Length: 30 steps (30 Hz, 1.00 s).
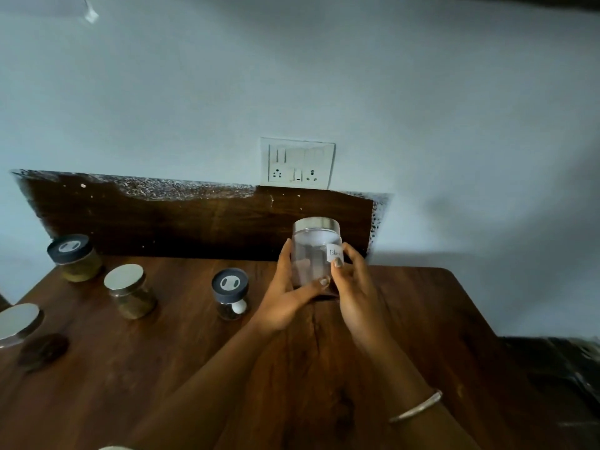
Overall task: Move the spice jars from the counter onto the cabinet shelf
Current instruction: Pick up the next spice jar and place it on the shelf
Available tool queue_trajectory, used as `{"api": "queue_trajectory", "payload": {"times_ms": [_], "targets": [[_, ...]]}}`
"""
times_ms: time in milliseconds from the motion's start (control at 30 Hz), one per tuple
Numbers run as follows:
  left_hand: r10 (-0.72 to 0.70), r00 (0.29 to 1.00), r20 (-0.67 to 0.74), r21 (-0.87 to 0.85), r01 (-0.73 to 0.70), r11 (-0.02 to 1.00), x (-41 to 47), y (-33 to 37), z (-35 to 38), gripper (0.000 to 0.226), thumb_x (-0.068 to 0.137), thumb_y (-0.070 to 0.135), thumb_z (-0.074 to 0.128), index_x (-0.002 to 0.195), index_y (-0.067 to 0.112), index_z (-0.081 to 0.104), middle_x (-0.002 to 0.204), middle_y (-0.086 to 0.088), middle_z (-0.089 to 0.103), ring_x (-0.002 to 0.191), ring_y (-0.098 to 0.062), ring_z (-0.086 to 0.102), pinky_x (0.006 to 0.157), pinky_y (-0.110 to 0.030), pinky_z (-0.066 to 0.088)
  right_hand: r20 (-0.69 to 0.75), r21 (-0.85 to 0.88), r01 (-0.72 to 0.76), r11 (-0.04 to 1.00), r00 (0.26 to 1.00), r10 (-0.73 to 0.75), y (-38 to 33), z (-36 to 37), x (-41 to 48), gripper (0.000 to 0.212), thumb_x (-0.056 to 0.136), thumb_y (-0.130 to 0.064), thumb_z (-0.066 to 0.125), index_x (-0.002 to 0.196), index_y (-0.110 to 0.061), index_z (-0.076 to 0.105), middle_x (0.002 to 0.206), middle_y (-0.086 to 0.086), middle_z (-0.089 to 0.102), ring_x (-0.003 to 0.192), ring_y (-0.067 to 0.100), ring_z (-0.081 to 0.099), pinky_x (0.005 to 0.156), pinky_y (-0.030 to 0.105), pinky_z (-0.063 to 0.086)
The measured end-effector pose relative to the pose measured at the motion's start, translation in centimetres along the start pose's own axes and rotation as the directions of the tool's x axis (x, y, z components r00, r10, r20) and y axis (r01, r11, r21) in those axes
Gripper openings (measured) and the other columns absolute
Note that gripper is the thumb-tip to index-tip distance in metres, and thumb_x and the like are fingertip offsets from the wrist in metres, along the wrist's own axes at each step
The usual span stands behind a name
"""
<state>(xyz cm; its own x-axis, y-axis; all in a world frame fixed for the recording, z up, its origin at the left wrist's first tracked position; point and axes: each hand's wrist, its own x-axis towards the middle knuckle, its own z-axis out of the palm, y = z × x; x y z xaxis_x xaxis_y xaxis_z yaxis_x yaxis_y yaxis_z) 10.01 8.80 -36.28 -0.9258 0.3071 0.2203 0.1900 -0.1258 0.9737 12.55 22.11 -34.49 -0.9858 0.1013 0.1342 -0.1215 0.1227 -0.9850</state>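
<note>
**A:** Brown wooden counter in shot, 4 jars standing on it, all left of the left hand.

**B:** Nearest those fingers is the small dark-lidded jar. Further left, the silver-lidded jar.

**A:** Back-left of that, the wide dark-lidded jar. Farthest out, a half-seen jar, with a dark disc lying just beside it.

**B:** And the clear jar those fingers grip, is its base on the wood? Can't tell.

Domestic kitchen corner. A wooden counter carries several lidded spice jars with brown and dark contents; a household switch-and-socket plate is set in the pale painted wall, directly above a worn wooden backboard.
</note>
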Motion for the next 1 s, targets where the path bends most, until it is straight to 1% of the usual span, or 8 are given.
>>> {"api": "queue_trajectory", "payload": {"times_ms": [133, 267, 333, 500, 600, 700, 800, 1000], "targets": [[-0.028, 1.000, 0.013, -0.104, 0.029, 0.994, -0.2, 0.9, -0.5, 0.103, 0.065, 0.031, 0.071, 0.146, 0.024, 0.008, 0.129, -0.001, 0.050, 0.116, -0.018, 0.056, 0.095, -0.038, 0.049, 0.149, 0.106, -0.019, 0.994, 0.989, 0.003, -0.7, -0.8, -0.1, 0.064, 0.086, -0.034, 0.054, 0.144, -0.025, 0.028, 0.130, 0.009, 0.055, 0.112, 0.019, 0.060, 0.095, 0.040, 0.050], [0.017, 0.998, 0.056, -0.042, -0.015, 0.999, -0.6, 1.6, -0.7, 0.088, 0.070, 0.035, 0.063, 0.142, 0.028, 0.013, 0.128, 0.008, 0.048, 0.116, -0.009, 0.055, 0.086, -0.025, 0.051, 0.258, -0.022, 0.056, 0.998, 0.965, -0.048, -0.8, -0.9, -0.3, 0.075, 0.082, -0.037, 0.063, 0.146, -0.031, 0.023, 0.132, -0.001, 0.054, 0.119, 0.016, 0.055, 0.098, 0.047, 0.047], [0.025, 0.997, 0.073, 0.003, -0.025, 1.000, -0.6, 1.9, -1.1, 0.086, 0.073, 0.037, 0.061, 0.144, 0.030, 0.013, 0.132, 0.007, 0.047, 0.119, -0.011, 0.053, 0.089, -0.028, 0.050, 0.273, -0.012, 0.040, 0.999, 0.961, -0.035, -0.9, -1.2, -0.4, 0.091, 0.073, -0.036, 0.066, 0.148, -0.033, 0.015, 0.134, 0.000, 0.052, 0.119, 0.017, 0.055, 0.098, 0.049, 0.047], [0.003, 0.991, 0.136, 0.125, -0.020, 0.992, -0.8, 2.1, -2.1, 0.096, 0.077, 0.030, 0.066, 0.147, 0.033, 0.001, 0.106, -0.002, 0.057, 0.086, -0.004, 0.062, 0.070, -0.019, 0.050, 0.304, -0.022, 0.134, 0.991, 0.945, -0.121, -1.5, -2.4, -0.3, 0.101, 0.072, -0.024, 0.075, 0.147, -0.036, 0.009, 0.142, 0.008, 0.042, 0.128, 0.019, 0.047, 0.103, 0.036, 0.044], [0.026, 0.993, 0.118, 0.100, -0.037, 0.994, -0.8, 2.6, -2.2, 0.091, 0.080, 0.027, 0.064, 0.147, 0.035, 0.003, 0.107, -0.016, 0.057, 0.087, -0.011, 0.063, 0.071, -0.021, 0.051, 0.315, -0.044, 0.175, 0.984, 0.937, -0.153, -1.8, -2.9, -0.1, 0.100, 0.069, -0.026, 0.073, 0.144, -0.044, 0.010, 0.133, 0.000, 0.048, 0.120, 0.013, 0.054, 0.097, 0.034, 0.049], [0.064, 0.995, 0.079, 0.082, -0.071, 0.994, -0.7, 3.0, -2.2, 0.086, 0.082, 0.024, 0.060, 0.146, 0.034, 0.003, 0.103, -0.014, 0.058, 0.087, -0.011, 0.062, 0.073, -0.024, 0.051, 0.317, -0.066, 0.197, 0.978, 0.934, -0.166, -1.9, -3.4, 0.0, 0.096, 0.071, -0.027, 0.072, 0.141, -0.051, 0.012, 0.124, -0.018, 0.049, 0.110, -0.001, 0.059, 0.083, 0.017, 0.051], [0.097, 0.993, 0.070, 0.086, -0.103, 0.991, -0.5, 3.3, -2.0, 0.084, 0.084, 0.024, 0.060, 0.147, 0.028, 0.005, 0.099, -0.008, 0.059, 0.087, -0.010, 0.061, 0.077, -0.027, 0.048, 0.306, -0.072, 0.188, 0.980, 0.939, -0.158, -2.2, -3.7, 0.2, 0.098, 0.073, -0.030, 0.075, 0.143, -0.050, 0.010, 0.127, -0.015, 0.050, 0.108, -0.002, 0.060, 0.078, 0.008, 0.048], [0.121, 0.989, 0.082, 0.056, -0.126, 0.990, -0.6, 4.6, -1.6, 0.108, 0.068, 0.058, 0.069, 0.148, 0.024, 0.006, 0.108, -0.010, 0.060, 0.106, -0.024, 0.060, 0.094, -0.042, 0.048, 0.285, -0.078, 0.205, 0.976, 0.942, -0.175, -2.8, -3.8, 0.0, 0.100, 0.067, -0.036, 0.075, 0.142, -0.049, 0.011, 0.125, -0.017, 0.050, 0.110, -0.003, 0.058, 0.082, 0.010, 0.047]]}}
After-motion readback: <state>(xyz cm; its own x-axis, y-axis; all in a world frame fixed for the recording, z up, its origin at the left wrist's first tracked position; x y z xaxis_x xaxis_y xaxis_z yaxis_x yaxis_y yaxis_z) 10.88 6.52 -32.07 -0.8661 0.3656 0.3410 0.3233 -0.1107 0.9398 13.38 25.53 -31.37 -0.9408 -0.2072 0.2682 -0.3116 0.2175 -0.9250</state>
